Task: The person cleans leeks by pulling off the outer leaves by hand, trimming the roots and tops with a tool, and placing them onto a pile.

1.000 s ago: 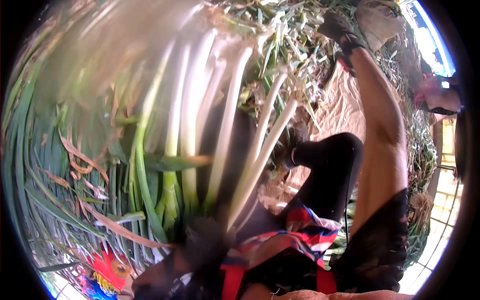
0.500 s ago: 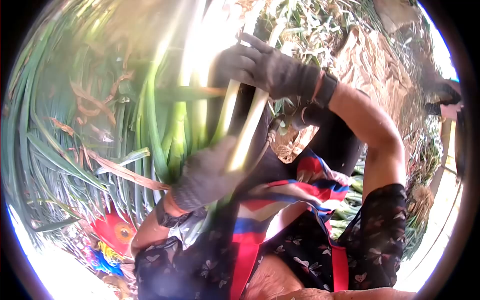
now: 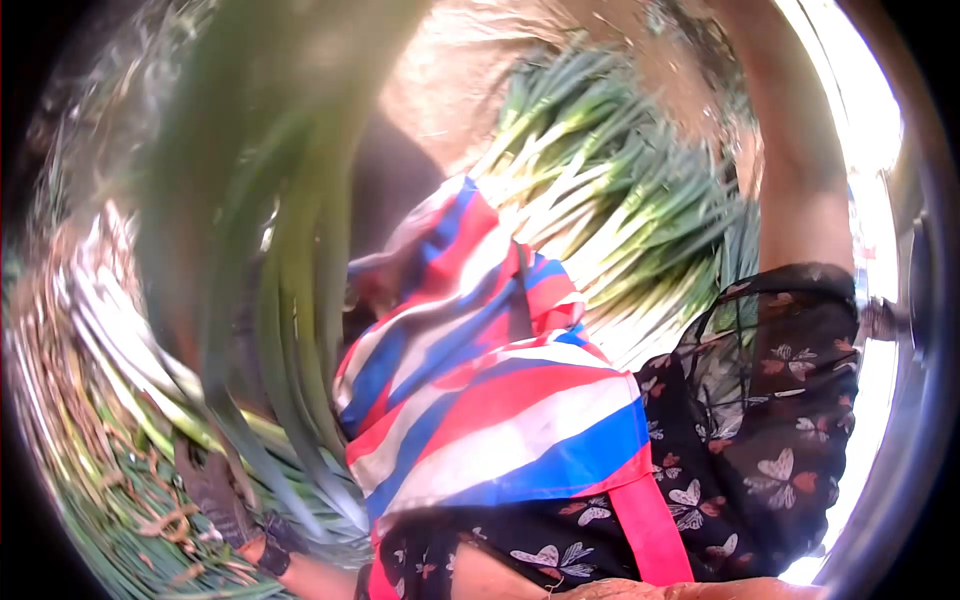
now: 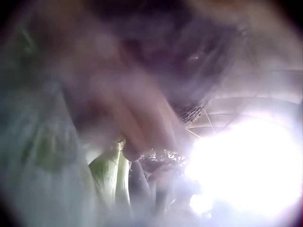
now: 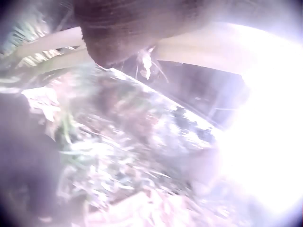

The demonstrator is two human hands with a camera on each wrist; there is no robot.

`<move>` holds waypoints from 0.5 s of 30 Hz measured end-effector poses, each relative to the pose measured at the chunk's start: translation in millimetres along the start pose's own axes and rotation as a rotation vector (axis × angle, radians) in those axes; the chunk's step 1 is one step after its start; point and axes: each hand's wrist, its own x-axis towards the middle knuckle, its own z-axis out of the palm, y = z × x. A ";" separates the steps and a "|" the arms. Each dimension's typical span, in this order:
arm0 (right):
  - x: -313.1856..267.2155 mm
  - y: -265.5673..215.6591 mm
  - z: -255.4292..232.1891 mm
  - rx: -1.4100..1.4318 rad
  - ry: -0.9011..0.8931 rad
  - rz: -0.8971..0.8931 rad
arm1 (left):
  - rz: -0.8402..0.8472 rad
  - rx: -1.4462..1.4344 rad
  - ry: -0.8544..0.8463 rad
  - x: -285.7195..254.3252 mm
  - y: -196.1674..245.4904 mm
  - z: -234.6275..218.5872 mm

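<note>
My gloved left hand (image 3: 215,495) is low at the left in the head view, fingers spread beside the pale stalks of several green onions (image 3: 110,340). In the left wrist view its blurred fingers come down close to a green stalk (image 4: 111,175). The right forearm (image 3: 800,130) reaches up past the top edge of the head view, which cuts off the hand. In the right wrist view the gloved right hand (image 5: 137,28) curls round pale green onion stalks (image 5: 203,47), with roots showing below the fingers. Long blurred green leaves (image 3: 270,220) hang before the head camera.
A pile of green onions (image 3: 620,200) lies beyond the striped apron (image 3: 500,420), their white ends toward me. Brown sheeting (image 3: 450,80) covers the ground at the top. In the right wrist view, loose trimmings (image 5: 113,146) litter the floor.
The head view has swung toward the right-hand pile. My left hand has left the stalks it held and is back at the left heap; the right hand has moved up out of the head view.
</note>
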 end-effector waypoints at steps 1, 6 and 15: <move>-47.6 28.7 -18.5 -0.097 -0.029 0.160 | -0.011 0.067 -0.026 3.9 -8.2 -4.2; -283.1 58.3 -60.4 -0.445 -0.019 0.778 | -0.029 0.408 -0.085 20.4 -11.5 0.0; -501.5 -234.9 206.1 0.695 -0.200 1.610 | -0.133 0.069 -0.119 59.2 -18.7 1.0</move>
